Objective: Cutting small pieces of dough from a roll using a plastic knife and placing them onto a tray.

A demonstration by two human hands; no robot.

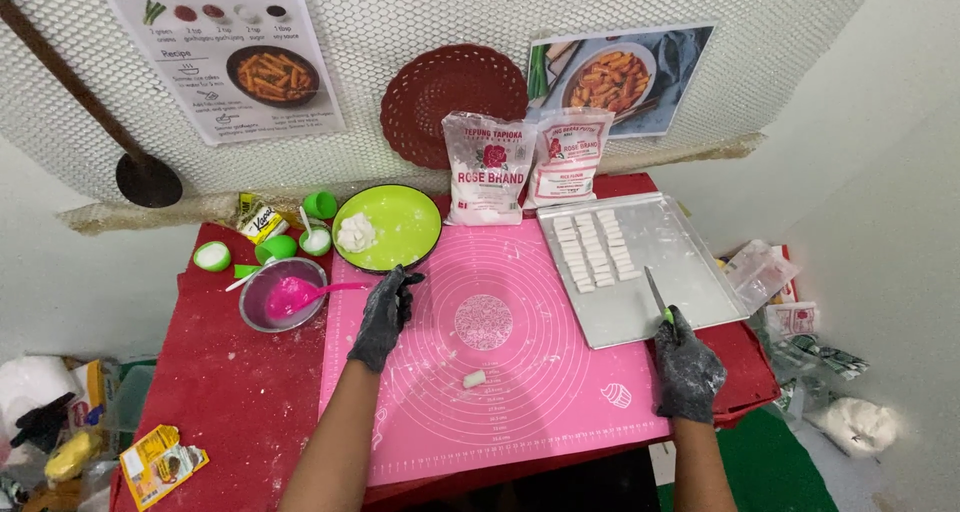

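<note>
The right hand point(687, 372) grips a green-handled knife point(656, 297) over the metal tray point(690, 272) holding cut dough pieces point(596, 249). The left hand point(385, 312) rests open on the pink mat point(500, 372), beside the green plate point(400, 222). One dough piece point(474, 379) lies between the hands.

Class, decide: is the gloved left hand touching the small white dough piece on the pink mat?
Apart. The head view shows bare pink mat between left hand and dough piece.
</note>
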